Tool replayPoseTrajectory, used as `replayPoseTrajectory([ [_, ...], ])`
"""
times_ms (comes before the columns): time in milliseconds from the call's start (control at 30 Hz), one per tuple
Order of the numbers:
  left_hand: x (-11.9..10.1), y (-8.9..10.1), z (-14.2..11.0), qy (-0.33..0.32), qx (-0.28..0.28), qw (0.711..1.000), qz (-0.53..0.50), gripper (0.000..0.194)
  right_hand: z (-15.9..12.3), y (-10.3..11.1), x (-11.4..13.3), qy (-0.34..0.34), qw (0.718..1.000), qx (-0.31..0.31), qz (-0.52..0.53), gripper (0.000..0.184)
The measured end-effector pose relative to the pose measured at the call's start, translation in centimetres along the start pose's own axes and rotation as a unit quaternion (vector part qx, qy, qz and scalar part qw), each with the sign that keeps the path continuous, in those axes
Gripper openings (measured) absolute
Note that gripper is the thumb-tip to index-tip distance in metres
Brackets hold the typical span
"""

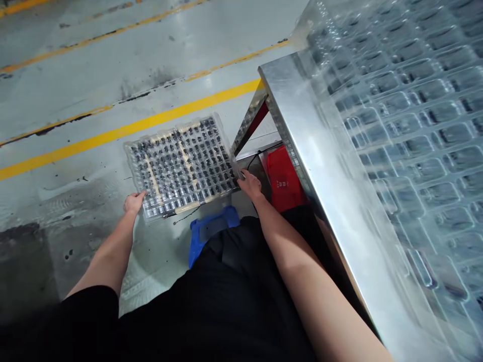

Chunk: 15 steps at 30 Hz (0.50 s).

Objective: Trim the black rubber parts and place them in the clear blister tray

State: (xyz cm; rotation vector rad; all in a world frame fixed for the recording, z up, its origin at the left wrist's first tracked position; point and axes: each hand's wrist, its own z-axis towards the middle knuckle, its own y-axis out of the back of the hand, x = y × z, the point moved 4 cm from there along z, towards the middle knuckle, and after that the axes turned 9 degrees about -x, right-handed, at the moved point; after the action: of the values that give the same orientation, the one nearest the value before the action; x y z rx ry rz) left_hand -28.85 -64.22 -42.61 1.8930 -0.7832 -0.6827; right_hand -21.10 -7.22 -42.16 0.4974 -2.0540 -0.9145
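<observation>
A clear plastic tray (181, 166) with many small dark parts in its cells lies low near the floor, to the left of a metal table. My left hand (134, 202) grips the tray's near left corner, fingers curled on its edge. My right hand (249, 184) holds the tray's near right corner, close to the table leg. Both arms reach down from my lap, which is covered in black cloth.
A steel table (324, 166) runs along the right, with a stack of clear empty cell trays (411, 115) on it. Under it sits a red bin (284, 180). A blue stool (211, 232) shows below my knees. Yellow lines (124, 131) cross the grey floor.
</observation>
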Motion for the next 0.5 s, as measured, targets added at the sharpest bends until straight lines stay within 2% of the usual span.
replayPoseTrajectory([
  [200,1.0,-0.9,0.2,-0.011,0.009,1.0,0.026,0.043,-0.7,0.1,-1.5,-0.046,0.995,0.024,-0.081,0.041],
  [500,1.2,-1.5,1.2,-0.023,0.001,0.999,0.028,0.043,-1.2,0.3,-2.4,-0.058,0.99,0.045,-0.121,0.04],
])
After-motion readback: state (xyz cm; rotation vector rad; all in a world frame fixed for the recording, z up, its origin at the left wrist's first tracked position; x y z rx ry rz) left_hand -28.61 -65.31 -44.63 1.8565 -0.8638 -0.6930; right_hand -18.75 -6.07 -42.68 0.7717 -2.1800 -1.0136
